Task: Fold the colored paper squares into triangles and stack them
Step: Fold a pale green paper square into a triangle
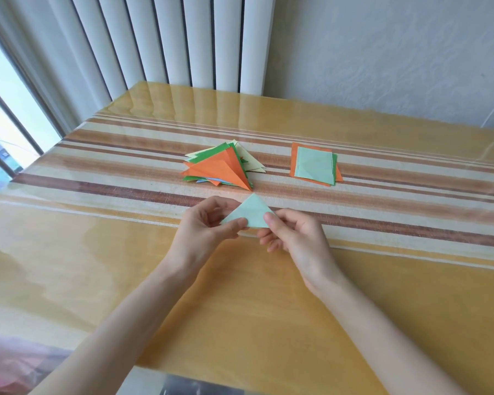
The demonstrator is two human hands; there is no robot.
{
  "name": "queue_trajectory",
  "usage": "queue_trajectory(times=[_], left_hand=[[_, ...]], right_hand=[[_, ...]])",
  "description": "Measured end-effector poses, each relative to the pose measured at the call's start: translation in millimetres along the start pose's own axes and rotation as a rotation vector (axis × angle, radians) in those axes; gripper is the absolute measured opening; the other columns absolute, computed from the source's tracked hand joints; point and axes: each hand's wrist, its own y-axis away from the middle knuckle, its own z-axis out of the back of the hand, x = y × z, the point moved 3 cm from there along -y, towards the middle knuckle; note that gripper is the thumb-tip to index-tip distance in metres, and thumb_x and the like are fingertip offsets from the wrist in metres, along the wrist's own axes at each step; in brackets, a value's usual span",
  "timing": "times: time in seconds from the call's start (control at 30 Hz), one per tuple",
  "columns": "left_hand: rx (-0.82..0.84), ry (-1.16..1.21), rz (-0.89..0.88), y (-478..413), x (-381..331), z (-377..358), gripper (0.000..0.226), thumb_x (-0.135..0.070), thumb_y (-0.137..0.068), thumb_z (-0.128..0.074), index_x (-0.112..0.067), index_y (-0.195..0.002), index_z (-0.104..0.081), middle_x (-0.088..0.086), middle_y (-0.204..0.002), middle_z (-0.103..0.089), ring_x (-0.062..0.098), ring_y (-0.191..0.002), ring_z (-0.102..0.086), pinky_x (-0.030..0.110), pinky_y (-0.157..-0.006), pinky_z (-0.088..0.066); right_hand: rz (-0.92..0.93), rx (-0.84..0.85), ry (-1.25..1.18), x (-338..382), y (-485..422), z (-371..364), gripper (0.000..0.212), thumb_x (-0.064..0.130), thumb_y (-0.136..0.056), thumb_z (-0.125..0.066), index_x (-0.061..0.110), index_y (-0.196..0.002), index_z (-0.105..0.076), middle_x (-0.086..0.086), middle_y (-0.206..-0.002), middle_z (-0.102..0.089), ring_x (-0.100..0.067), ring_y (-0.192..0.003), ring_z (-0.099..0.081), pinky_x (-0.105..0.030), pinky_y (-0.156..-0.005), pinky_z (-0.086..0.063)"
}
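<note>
A pale mint paper triangle (250,212) is held just above the table, its point facing away from me. My left hand (204,228) pinches its left corner between thumb and fingers. My right hand (293,233) pinches its right corner. Beyond them lies a loose pile of folded triangles (221,166) with an orange one on top, green, cream and blue ones under it. To the right of that pile sits a small stack of flat squares (314,166), a mint square on top of green and orange ones.
The table (240,295) is glossy yellow wood under a clear cover, with a striped runner (111,172) across its middle. White vertical blinds (160,41) hang behind, a window is at the left, a white wall at the right.
</note>
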Motion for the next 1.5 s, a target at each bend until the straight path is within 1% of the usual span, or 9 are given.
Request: queue_trajectory(times=[0.23,0.37,0.5,0.7,0.83,0.97,1.27,1.37,1.5], left_hand=[[-0.078,-0.036,-0.002,-13,-1,11,0.015,0.002,-0.082,-0.069,-0.012,-0.087,-0.066,-0.005,-0.079,-0.070,0.004,-0.071,-0.063,0.018,-0.064,-0.052],[-0.174,-0.182,-0.060,-37,-2,31,0.015,-0.004,-0.086,-0.069,-0.017,-0.078,-0.067,-0.013,-0.062,-0.065,0.001,-0.059,-0.058,0.020,-0.060,-0.050],[-0.243,-0.364,-0.134,-61,2,50,0.018,-0.007,-0.087,-0.068,-0.022,-0.077,-0.066,-0.017,-0.064,-0.065,0.001,-0.061,-0.057,0.027,-0.066,-0.049],[-0.247,-0.704,-0.230,-85,5,57,0.007,-0.009,-0.087,-0.067,-0.015,-0.086,-0.064,-0.012,-0.076,-0.062,-0.004,-0.070,-0.057,0.006,-0.065,-0.036],[-0.264,-0.877,-0.219,-98,10,58,0.012,-0.010,-0.085,-0.069,-0.010,-0.097,-0.066,-0.001,-0.094,-0.059,0.022,-0.087,-0.058,0.025,-0.076,-0.041],[-0.297,-1.100,-0.181,-102,18,60,0.018,-0.028,-0.088,-0.066,-0.024,-0.106,-0.067,0.000,-0.100,-0.046,0.026,-0.102,-0.046,0.035,-0.085,-0.033],[-0.370,-0.831,-0.337,-82,2,66,0.009,-0.018,-0.091,-0.066,-0.014,-0.097,-0.069,-0.003,-0.100,-0.047,0.025,-0.100,-0.047,0.036,-0.088,-0.035],[-0.420,-0.810,-0.421,-65,-10,69,0.006,-0.017,-0.091,-0.065,-0.013,-0.095,-0.069,-0.003,-0.098,-0.048,0.019,-0.096,-0.046,0.037,-0.088,-0.037],[-0.357,-0.763,-0.510,-39,-23,56,0.003,-0.014,-0.091,-0.064,-0.012,-0.090,-0.067,-0.006,-0.092,-0.053,0.013,-0.088,-0.048,0.020,-0.078,-0.037]], right_hand=[[-0.048,-0.096,-0.107,-8,-17,-15,0.016,0.003,-0.091,-0.060,0.009,-0.080,-0.069,-0.003,-0.062,-0.068,-0.008,-0.055,-0.062,-0.017,-0.054,-0.049],[0.030,-0.150,0.142,-4,-46,-23,0.008,0.010,-0.089,-0.065,0.014,-0.082,-0.065,0.002,-0.067,-0.069,-0.005,-0.056,-0.062,-0.018,-0.055,-0.047],[0.121,-0.251,0.411,-7,-77,-35,0.019,0.022,-0.084,-0.071,0.024,-0.069,-0.059,0.008,-0.071,-0.067,-0.018,-0.079,-0.064,-0.034,-0.072,-0.051],[0.178,-0.325,0.784,-9,-107,-44,0.015,0.029,-0.089,-0.066,0.019,-0.077,-0.063,0.006,-0.095,-0.064,-0.021,-0.099,-0.044,-0.031,-0.082,-0.033],[0.124,-0.342,0.945,-13,-115,-46,0.015,0.035,-0.093,-0.059,0.021,-0.087,-0.061,0.003,-0.107,-0.060,-0.023,-0.108,-0.042,-0.033,-0.087,-0.030],[0.131,-0.356,1.039,-16,-117,-48,0.014,0.036,-0.093,-0.058,0.024,-0.100,-0.054,0.002,-0.110,-0.054,-0.023,-0.110,-0.040,-0.033,-0.085,-0.027],[0.323,-0.284,0.633,-10,-111,-19,0.004,0.014,-0.089,-0.064,0.015,-0.089,-0.068,-0.001,-0.093,-0.063,-0.024,-0.098,-0.049,-0.021,-0.083,-0.027],[0.394,-0.303,0.583,1,-96,3,0.007,0.009,-0.090,-0.062,0.012,-0.085,-0.066,0.003,-0.088,-0.063,-0.020,-0.094,-0.054,-0.033,-0.091,-0.038],[0.384,-0.366,0.668,2,-80,42,0.009,0.008,-0.090,-0.060,0.014,-0.085,-0.064,-0.003,-0.090,-0.064,-0.024,-0.095,-0.054,-0.032,-0.083,-0.040]])
